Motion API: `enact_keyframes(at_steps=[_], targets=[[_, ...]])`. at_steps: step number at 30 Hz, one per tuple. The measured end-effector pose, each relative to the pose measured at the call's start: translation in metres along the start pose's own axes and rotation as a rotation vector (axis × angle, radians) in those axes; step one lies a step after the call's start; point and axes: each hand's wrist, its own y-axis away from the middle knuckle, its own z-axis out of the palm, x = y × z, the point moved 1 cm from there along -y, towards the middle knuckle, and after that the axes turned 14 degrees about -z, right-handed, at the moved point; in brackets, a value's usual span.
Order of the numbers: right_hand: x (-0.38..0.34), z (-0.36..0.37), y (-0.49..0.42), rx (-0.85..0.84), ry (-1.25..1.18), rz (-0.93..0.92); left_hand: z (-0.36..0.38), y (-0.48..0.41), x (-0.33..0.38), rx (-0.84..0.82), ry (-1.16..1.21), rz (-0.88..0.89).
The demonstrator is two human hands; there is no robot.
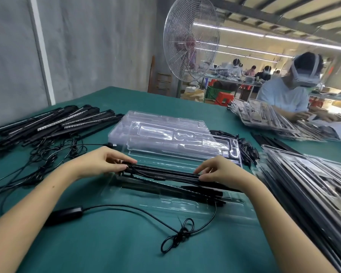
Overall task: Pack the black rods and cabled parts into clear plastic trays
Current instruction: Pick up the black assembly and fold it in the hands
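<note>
A cable (182,234) trailed off the near edge of the tray (146,203). Over the tray the rod (161,173) lay crosswise, left to right. The left hand (104,160) pinched its left end and the right hand (220,172) its right, both equally near. Beyond the tray sat spare trays (165,133).

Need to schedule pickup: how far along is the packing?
Done: filled trays stacked at the right. In hand: left grip and right grip hold black rods over the front tray. Left: rod pile at far left, empty trays, and the cabled adapter lying outside the tray.
</note>
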Motion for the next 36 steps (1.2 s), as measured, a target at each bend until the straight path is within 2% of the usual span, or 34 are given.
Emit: enact_keyframes(at_steps=[5, 10, 21, 28, 36], targets=[[0.010, 0.003, 0.003, 0.078, 0.057, 0.028, 0.001, -0.006, -0.004, 0.113, -0.060, -0.017], [0.020, -0.003, 0.008, 0.132, 0.052, 0.083, 0.006, -0.005, 0.003, 0.279, -0.298, -0.005], [0.029, -0.010, 0.025, 0.000, 0.057, 0.267, 0.015, -0.007, 0.003, 0.285, -0.266, -0.023], [0.025, -0.007, 0.032, -0.036, 0.065, 0.306, 0.017, -0.013, -0.002, 0.281, -0.252, -0.099], [0.021, -0.001, 0.030, -0.035, 0.136, 0.323, 0.018, -0.016, -0.005, 0.283, -0.291, -0.051]])
